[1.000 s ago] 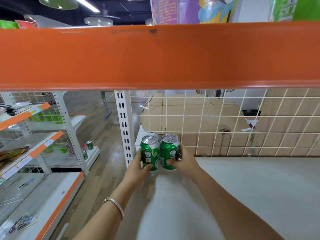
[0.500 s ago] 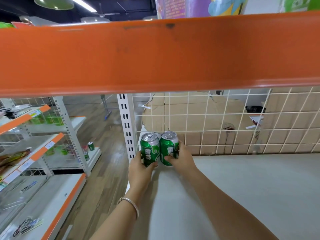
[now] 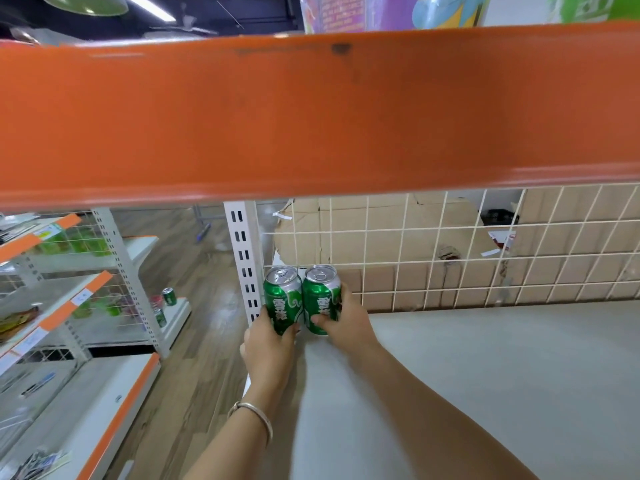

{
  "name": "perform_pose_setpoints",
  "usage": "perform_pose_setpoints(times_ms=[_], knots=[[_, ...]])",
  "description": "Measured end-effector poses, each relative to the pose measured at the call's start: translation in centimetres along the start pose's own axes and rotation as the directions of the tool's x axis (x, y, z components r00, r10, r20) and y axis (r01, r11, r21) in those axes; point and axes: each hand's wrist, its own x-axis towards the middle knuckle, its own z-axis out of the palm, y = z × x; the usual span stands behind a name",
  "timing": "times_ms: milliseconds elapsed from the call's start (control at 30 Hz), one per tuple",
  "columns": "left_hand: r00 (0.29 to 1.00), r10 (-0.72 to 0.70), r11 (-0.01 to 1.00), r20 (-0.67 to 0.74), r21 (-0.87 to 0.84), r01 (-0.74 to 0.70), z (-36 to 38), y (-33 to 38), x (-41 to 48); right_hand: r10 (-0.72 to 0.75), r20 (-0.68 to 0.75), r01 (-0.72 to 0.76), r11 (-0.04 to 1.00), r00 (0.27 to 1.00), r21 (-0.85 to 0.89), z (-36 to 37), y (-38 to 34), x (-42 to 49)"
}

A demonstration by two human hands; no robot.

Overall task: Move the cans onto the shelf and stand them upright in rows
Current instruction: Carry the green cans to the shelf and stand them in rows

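Two green cans stand upright side by side at the back left corner of the white shelf (image 3: 485, 375), close to the wire grid. My left hand (image 3: 268, 348) grips the left can (image 3: 282, 299) from the front and below. My right hand (image 3: 348, 323) wraps the right can (image 3: 320, 296), thumb across its front. The two cans touch each other. Whether their bases rest on the shelf is hidden by my fingers.
An orange shelf edge (image 3: 311, 116) hangs low overhead. A white slotted upright (image 3: 244, 265) stands just left of the cans, with a wire grid back (image 3: 467, 258) and cardboard boxes behind. Other shelving (image 3: 86, 306) with more green cans (image 3: 169, 296) stands across the aisle at left.
Both hands have pushed the two cans a little further back and left toward the shelf's corner. The view has dropped slightly.
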Motion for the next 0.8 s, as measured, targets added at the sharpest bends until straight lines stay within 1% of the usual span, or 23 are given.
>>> perform_pose_setpoints(times_ms=[133,200,300,400,433,467,533,600,633,667,700,733,767,800], knots=[[0.999,-0.005,0.993,-0.047,-0.119,-0.001,-0.4,0.4,-0.5,0.003,0.004,-0.003,1.0,1.0,0.022,0.0,0.3,-0.2],[0.999,-0.016,0.989,-0.033,-0.145,0.011,-0.7,0.7,-0.8,0.017,0.009,-0.017,0.999,1.0,0.031,0.0,0.1,-0.2],[1.0,-0.019,0.992,0.011,-0.122,0.02,-1.0,0.8,-1.2,0.052,0.043,-0.052,0.999,0.998,0.006,0.0,-0.4,-0.7],[0.999,-0.024,0.997,-0.027,-0.08,0.022,-1.3,1.4,-2.8,0.129,0.092,-0.131,0.991,0.987,0.014,-0.9,-0.6,-2.2],[1.0,-0.007,0.997,-0.015,-0.071,0.006,-1.3,2.0,-3.7,0.147,0.092,-0.144,0.989,0.985,-0.033,-1.7,-0.9,-2.8],[0.999,0.03,0.996,0.029,-0.087,-0.027,-1.2,2.9,-4.7,0.159,0.081,-0.153,0.986,0.984,-0.072,-2.7,-1.0,-3.3],[0.974,0.161,0.975,0.157,-0.178,-0.133,-0.7,5.8,-6.5,0.164,0.049,-0.156,0.978,0.985,-0.135,-5.6,-1.4,-4.5],[0.922,0.281,0.937,0.267,-0.286,-0.202,0.1,9.0,-7.4,0.185,0.011,-0.179,0.964,0.983,-0.197,-9.1,-1.9,-5.8],[0.884,0.308,0.923,0.35,-0.337,-0.188,0.5,10.6,-7.6,0.184,-0.011,-0.182,0.957,0.983,-0.225,-11.2,-2.3,-6.7],[0.824,0.329,0.918,0.461,-0.363,-0.163,0.9,12.1,-7.7,0.175,-0.038,-0.179,0.95,0.984,-0.256,-13.3,-2.5,-7.5],[0.736,0.345,0.923,0.582,-0.354,-0.153,1.4,13.5,-7.7,0.164,-0.064,-0.175,0.944,0.984,-0.281,-15.6,-2.9,-8.5],[0.635,0.357,0.931,0.685,-0.316,-0.182,1.9,14.8,-7.9,0.165,-0.096,-0.186,0.94,0.982,-0.284,-17.9,-3.3,-9.6],[0.546,0.367,0.93,0.753,-0.281,-0.237,2.3,16.1,-8.1,0.179,-0.131,-0.209,0.939,0.975,-0.272,-20.2,-3.5,-10.9],[0.483,0.384,0.919,0.787,-0.274,-0.285,2.7,17.5,-8.6,0.204,-0.168,-0.242,0.937,0.964,-0.251,-22.4,-3.5,-12.2]])
